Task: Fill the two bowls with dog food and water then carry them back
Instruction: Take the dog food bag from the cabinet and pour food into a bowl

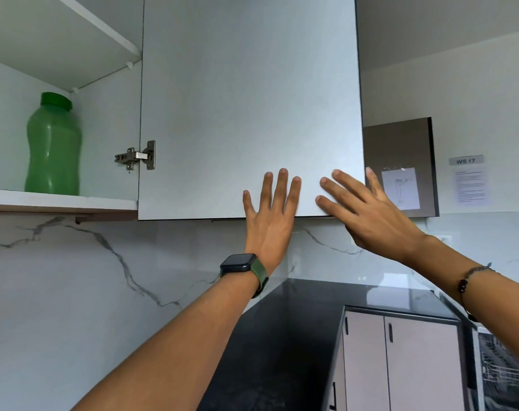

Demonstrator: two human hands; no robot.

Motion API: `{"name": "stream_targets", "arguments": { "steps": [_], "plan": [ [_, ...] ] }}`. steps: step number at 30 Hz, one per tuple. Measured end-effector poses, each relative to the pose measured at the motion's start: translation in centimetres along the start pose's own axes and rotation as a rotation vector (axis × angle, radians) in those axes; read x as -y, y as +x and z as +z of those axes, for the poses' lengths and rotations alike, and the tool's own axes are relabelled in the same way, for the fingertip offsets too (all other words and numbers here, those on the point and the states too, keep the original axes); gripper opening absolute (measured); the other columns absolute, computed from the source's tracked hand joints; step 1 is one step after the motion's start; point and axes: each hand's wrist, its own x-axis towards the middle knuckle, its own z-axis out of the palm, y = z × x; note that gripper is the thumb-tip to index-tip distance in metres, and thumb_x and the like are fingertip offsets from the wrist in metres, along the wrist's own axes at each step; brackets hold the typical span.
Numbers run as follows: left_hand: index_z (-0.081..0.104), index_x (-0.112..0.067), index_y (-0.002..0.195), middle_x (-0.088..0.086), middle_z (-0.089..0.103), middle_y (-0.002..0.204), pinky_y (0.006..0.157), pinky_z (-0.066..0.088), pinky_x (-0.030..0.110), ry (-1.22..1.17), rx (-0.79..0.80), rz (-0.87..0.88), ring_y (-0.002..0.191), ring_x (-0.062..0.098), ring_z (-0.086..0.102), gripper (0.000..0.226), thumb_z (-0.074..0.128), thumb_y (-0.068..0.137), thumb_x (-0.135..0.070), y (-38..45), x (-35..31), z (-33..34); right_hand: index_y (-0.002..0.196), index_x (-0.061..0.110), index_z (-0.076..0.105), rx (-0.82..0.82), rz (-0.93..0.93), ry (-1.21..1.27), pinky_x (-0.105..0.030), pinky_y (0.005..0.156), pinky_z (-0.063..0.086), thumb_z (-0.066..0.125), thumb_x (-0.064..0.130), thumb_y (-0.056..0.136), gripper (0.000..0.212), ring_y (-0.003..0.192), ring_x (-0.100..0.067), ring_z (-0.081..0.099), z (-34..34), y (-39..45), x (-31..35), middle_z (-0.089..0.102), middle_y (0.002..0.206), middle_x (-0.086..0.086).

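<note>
Nearest to us, our two forearms reached up and forward, the left one wearing a dark watch (pixel 239 263) on a green strap, the right one a thin bracelet (pixel 472 275). Below them lay the dark table (pixel 282 336), with pale lower cupboard doors (pixel 400 363) at its right end. Our left hand (pixel 268 213) lay flat with its fingers straight against the lower edge of the open cabinet door (pixel 246 99), its grip released and holding nothing. Our right hand (pixel 368 209) pressed the same door near its right corner, fingers spread and straight, likewise released. Farther back, on the cabinet shelf (pixel 59 200) at the left, a green bottle (pixel 53 146) stood upright beside the hinge (pixel 136 157). We saw neither bowl anywhere. On the far wall hung a sign reading WS 17 (pixel 466 160).
</note>
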Motion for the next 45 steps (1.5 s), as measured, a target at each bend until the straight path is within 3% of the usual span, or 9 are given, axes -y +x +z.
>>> {"name": "stream_targets", "arguments": {
  "steps": [2, 5, 7, 10, 12, 21, 29, 40, 45],
  "plan": [
    [0.016, -0.013, 0.152, 0.014, 0.019, 0.159, 0.108, 0.024, 0.064, -0.022, 0.022, -0.009, 0.145, 0.037, 0.02, 0.092, 0.067, 0.077, 0.003, -0.4, 0.6, 0.0, 0.126, 0.008, 0.048, -0.033, 0.036, -0.022, -0.072, 0.1, 0.021, 0.06, 0.007, 0.076, 0.051, 0.132, -0.038, 0.036, 0.2, 0.4, 1.0, 0.049, 0.138, -0.02],
    [0.039, -0.012, 0.144, 0.016, 0.042, 0.148, 0.097, 0.042, 0.06, 0.045, 0.017, 0.016, 0.135, 0.036, 0.043, 0.08, 0.076, 0.074, -0.023, -1.2, 2.4, -0.2, 0.114, 0.009, 0.059, -0.1, 0.031, -0.025, -0.069, 0.103, 0.023, 0.047, 0.026, 0.082, 0.039, 0.121, -0.036, 0.051, -0.1, 2.0, 3.3, 0.058, 0.128, -0.017],
    [0.047, -0.01, 0.139, 0.017, 0.049, 0.142, 0.094, 0.045, 0.059, 0.065, 0.011, 0.054, 0.129, 0.036, 0.05, 0.066, 0.065, 0.079, -0.031, -2.0, 4.1, -0.5, 0.108, 0.008, 0.062, -0.172, 0.016, 0.021, -0.064, 0.105, 0.026, 0.049, 0.027, 0.082, 0.034, 0.114, -0.035, 0.057, -0.2, 3.8, 5.3, 0.063, 0.12, -0.016],
    [0.05, -0.009, 0.131, 0.018, 0.058, 0.133, 0.091, 0.049, 0.055, 0.097, -0.006, 0.049, 0.122, 0.035, 0.057, 0.057, 0.038, 0.08, -0.03, -3.3, 7.5, -1.9, 0.103, 0.007, 0.063, -0.287, 0.066, 0.124, -0.057, 0.105, 0.028, 0.047, 0.023, 0.083, 0.029, 0.106, -0.034, 0.06, -0.1, 7.5, 8.6, 0.066, 0.11, -0.014],
    [0.055, -0.006, 0.128, 0.019, 0.059, 0.131, 0.091, 0.049, 0.054, 0.134, 0.025, 0.015, 0.12, 0.035, 0.059, 0.058, 0.033, 0.08, -0.028, -4.3, 10.5, -3.2, 0.097, 0.007, 0.065, -0.341, 0.124, 0.215, -0.054, 0.105, 0.03, 0.045, 0.022, 0.084, 0.028, 0.101, -0.033, 0.062, -0.3, 10.2, 10.8, 0.067, 0.104, -0.013],
    [0.065, 0.0, 0.11, 0.027, 0.058, 0.128, 0.093, 0.049, 0.054, 0.388, 0.057, -0.128, 0.12, 0.041, 0.056, 0.049, 0.036, 0.083, -0.028, -8.7, 24.6, -14.9, 0.089, 0.004, 0.069, -0.435, 0.318, 0.654, -0.048, 0.098, 0.042, 0.042, 0.021, 0.081, 0.032, 0.083, -0.034, 0.061, -3.1, 22.0, 21.3, 0.067, 0.087, -0.013],
    [0.067, 0.0, 0.099, 0.027, 0.062, 0.121, 0.089, 0.05, 0.05, 0.672, 0.082, -0.252, 0.113, 0.042, 0.06, 0.045, 0.037, 0.08, -0.028, -13.1, 30.8, -26.1, 0.084, 0.002, 0.068, -0.562, 0.407, 1.16, -0.037, 0.073, 0.046, 0.039, 0.021, 0.081, 0.035, 0.073, -0.034, 0.058, -9.1, 31.0, 30.7, 0.066, 0.077, -0.014],
    [0.051, -0.003, 0.128, 0.018, 0.048, 0.139, 0.107, 0.035, 0.045, 1.092, 0.122, -0.522, 0.132, 0.035, 0.042, 0.044, 0.048, 0.09, -0.025, -16.1, 30.5, -40.2, 0.089, 0.002, 0.068, -0.78, 0.264, 1.731, -0.035, 0.067, 0.045, 0.041, 0.021, 0.085, 0.033, 0.088, -0.036, 0.057, -22.1, 39.9, 37.1, 0.069, 0.088, -0.015],
    [0.045, -0.005, 0.131, 0.013, 0.048, 0.133, 0.103, 0.036, 0.039, 1.186, 0.116, -0.705, 0.124, 0.031, 0.043, 0.041, 0.047, 0.094, -0.023, -17.6, 28.9, -45.7, 0.1, 0.003, 0.065, -0.806, 0.191, 1.932, -0.038, 0.071, 0.043, 0.05, 0.015, 0.089, 0.022, 0.099, -0.036, 0.053, -28.9, 41.6, 38.1, 0.067, 0.098, -0.016]
  ]
}}
